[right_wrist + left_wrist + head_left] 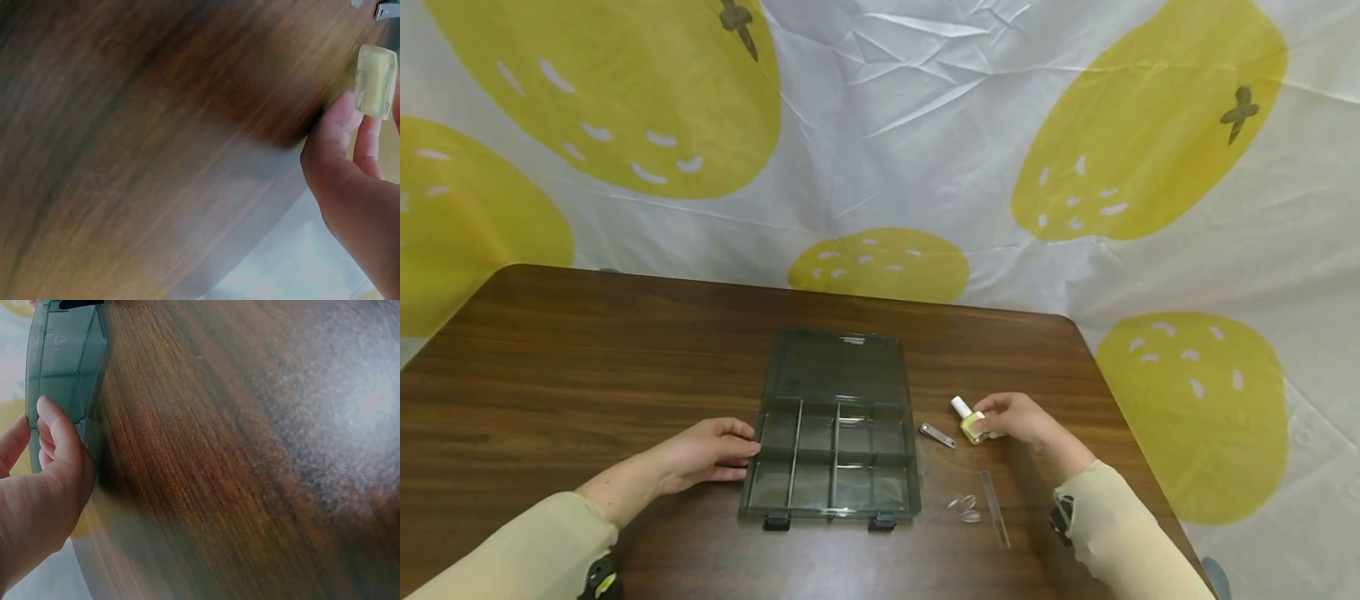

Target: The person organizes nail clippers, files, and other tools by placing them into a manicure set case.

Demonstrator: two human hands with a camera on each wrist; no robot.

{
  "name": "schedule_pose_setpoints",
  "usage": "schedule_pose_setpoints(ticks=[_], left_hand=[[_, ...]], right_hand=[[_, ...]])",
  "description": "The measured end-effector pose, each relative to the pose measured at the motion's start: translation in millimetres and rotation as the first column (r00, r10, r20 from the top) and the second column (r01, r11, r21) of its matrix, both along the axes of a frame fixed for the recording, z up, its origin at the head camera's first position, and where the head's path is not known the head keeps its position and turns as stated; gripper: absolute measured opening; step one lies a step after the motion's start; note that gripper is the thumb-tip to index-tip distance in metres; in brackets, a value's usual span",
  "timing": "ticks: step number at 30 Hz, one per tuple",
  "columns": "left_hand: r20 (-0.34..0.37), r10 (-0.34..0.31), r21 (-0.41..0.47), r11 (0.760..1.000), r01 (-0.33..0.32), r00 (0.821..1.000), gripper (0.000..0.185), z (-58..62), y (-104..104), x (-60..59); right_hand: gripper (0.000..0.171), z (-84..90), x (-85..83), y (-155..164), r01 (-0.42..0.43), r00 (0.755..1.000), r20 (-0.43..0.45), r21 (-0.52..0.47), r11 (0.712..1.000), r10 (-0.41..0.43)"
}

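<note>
A shallow dark-tinted clear plastic compartment box (817, 455) lies on the table with its lid (838, 367) folded back. My left hand (711, 454) rests against the box's left side, fingers loosely bent at its edge; the left wrist view shows the same hand (53, 481) beside the box wall. Between thumb and fingers, my right hand (1017, 419) pinches a nail polish bottle (972, 423) with pale yellow polish and a white cap. The bottle's glass base (376, 81) faces the right wrist camera. Left of the bottle lies a nail clipper (937, 435).
Right of the box, a clear narrow strip (995, 509) lies beside several small clear oval pieces (970, 516). Two dark latches (777, 522) stick out from the box's front. Behind the brown wooden table (587, 358) hangs a white curtain (895, 150) with yellow fruit prints.
</note>
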State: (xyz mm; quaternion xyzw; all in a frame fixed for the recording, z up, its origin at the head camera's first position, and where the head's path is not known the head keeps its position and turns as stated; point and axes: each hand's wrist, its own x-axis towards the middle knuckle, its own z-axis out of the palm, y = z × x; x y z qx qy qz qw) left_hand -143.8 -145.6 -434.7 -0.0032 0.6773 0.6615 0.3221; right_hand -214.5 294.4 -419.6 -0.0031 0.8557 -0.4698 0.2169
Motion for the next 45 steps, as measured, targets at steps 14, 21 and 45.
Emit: schedule_pose_setpoints(ticks=[14, 21, 45], left_hand=[[-0.002, -0.013, 0.02, 1.0, 0.013, 1.0, 0.044, -1.3, -0.9, -1.7], [0.012, -0.017, 0.033, 0.999, 0.016, 1.0, 0.043, -1.8, -1.2, -2.7], [0.015, -0.027, 0.04, 0.999, 0.026, 1.0, 0.039, -2.2, -1.8, -3.3]], right_hand=[[0.039, 16.2, -3.5, 5.6, -0.077, 0.989, 0.107, -0.205, 0.976, 0.1], [0.033, 29.2, -2.2, -8.5, -0.133, 0.979, 0.117, -0.238, 0.962, 0.165], [0.035, 52.1, -2.8, -89.8, -0.291, 0.949, 0.085, -0.135, 0.947, 0.304]])
